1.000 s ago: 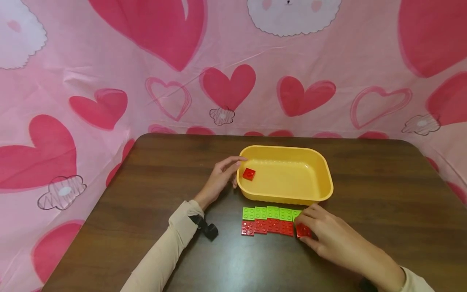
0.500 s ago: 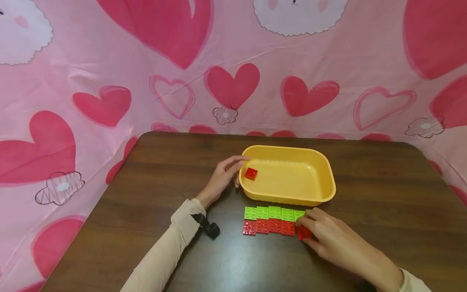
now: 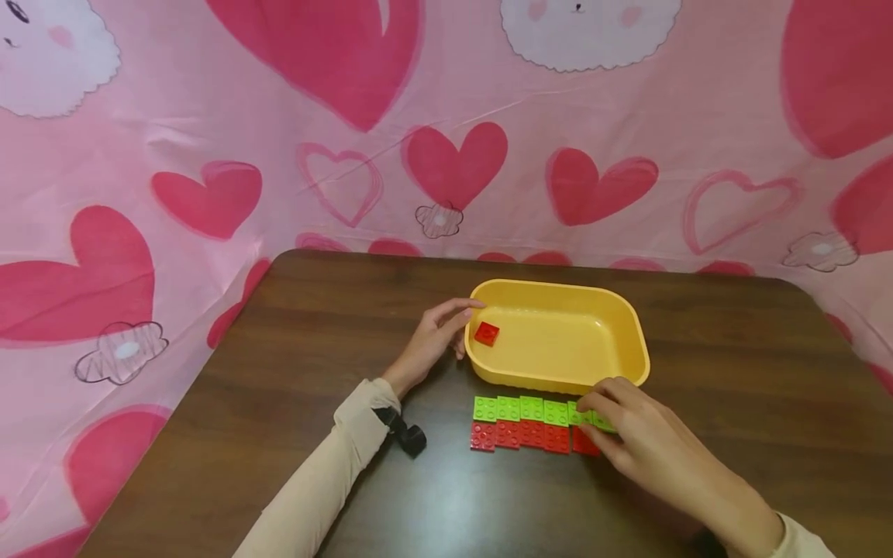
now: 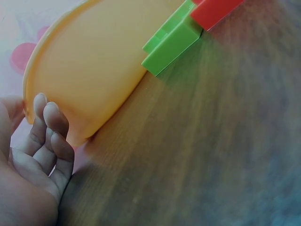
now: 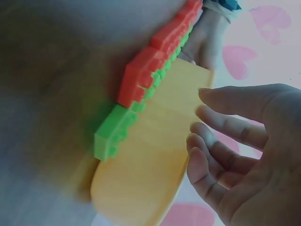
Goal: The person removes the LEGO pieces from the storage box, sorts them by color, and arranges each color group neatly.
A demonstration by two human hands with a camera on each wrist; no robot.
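Observation:
My left hand [image 3: 434, 339] rests at the left end of a yellow plastic tray [image 3: 638, 341], fingertips at its rim. Its loosely bent fingers [image 4: 56, 120] show beside the tray wall in the left wrist view. A red toy building brick [image 3: 487, 334] lies inside the tray near that end. Before the tray, a row of green bricks [image 3: 532, 408] runs behind a row of red bricks [image 3: 532, 433]. My right hand [image 3: 656, 438] hovers over the right end of the rows, partly hiding the last red brick [image 3: 584, 442]. In the right wrist view its fingers are relaxed, with nothing between them.
Everything stands on a dark brown wooden table [image 3: 314, 325] with rounded far corners. A pink cloth [image 3: 391, 93] printed with hearts hangs behind it and along the left side. A black wrist strap [image 3: 408, 438] sits on the left sleeve.
My right hand has let go of the red brick at the row's right end and lifted slightly away. My left hand stays at the tray. The head view has shifted slightly.

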